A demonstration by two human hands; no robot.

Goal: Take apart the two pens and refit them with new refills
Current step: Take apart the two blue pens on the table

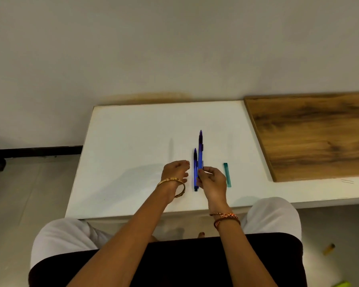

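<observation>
Two blue pens lie or stand near the middle of the white table (133, 162). My right hand (212, 181) pinches the longer blue pen (200, 150) by its lower end, its tip pointing away from me. The shorter blue pen (195, 168) lies flat just left of it, between my hands. My left hand (175, 170) hovers beside that pen with fingers loosely curled and holds nothing. A thin pale refill (170, 148) lies further left. A teal transparent tube (227, 175) lies to the right of my right hand.
A wooden board (311, 135) covers the table's right part. The wall stands right behind the table. My knees in white trousers sit under the front edge. A small yellow object (329, 249) lies on the floor at the right.
</observation>
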